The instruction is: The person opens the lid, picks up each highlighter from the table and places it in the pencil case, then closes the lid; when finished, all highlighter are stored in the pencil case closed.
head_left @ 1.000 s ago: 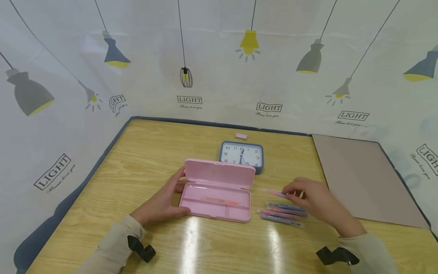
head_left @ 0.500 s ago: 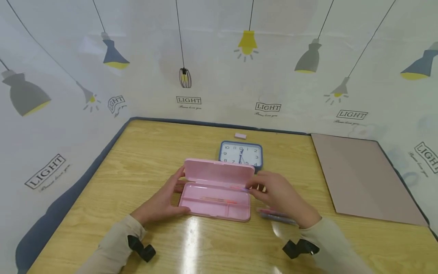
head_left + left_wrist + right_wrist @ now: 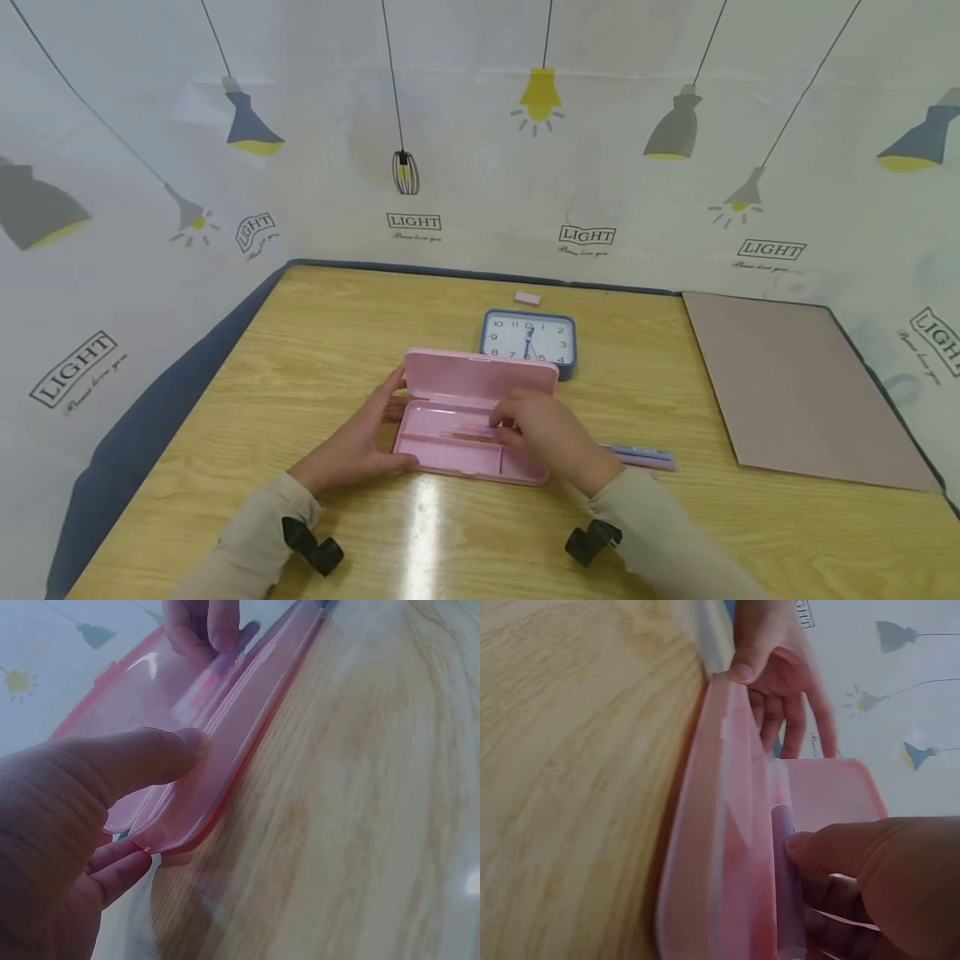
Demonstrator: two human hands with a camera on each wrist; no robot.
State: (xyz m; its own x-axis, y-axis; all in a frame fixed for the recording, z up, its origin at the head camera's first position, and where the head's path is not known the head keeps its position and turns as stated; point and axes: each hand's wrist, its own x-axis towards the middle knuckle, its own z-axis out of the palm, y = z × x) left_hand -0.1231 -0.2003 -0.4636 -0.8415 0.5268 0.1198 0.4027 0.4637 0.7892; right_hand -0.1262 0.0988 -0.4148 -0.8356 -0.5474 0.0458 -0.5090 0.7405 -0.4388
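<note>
A pink pencil case (image 3: 446,457) stands on the wooden table with its lid (image 3: 465,375) raised. My left hand (image 3: 356,442) holds its left end, thumb at the front rim and fingers behind. Over the right part of the case, my right hand (image 3: 551,429) pinches a pen (image 3: 786,877) with a purple barrel and a pinkish clear end. The pen lies lengthwise over the rear compartment, close beside a slim orange-tipped pen (image 3: 461,436). To the right of the case are more pens (image 3: 641,456), partly hidden by the right forearm.
A blue-framed clock (image 3: 528,337) lies right behind the raised lid. Farther back is a small pink eraser (image 3: 527,298). A flat pinkish-brown sheet (image 3: 802,392) covers the right side of the table. Lamp-patterned cloth (image 3: 480,167) walls in the back and sides.
My right hand has carried the pen leftward from the pens on the table into the case. The left hand keeps its hold on the case's left end.
</note>
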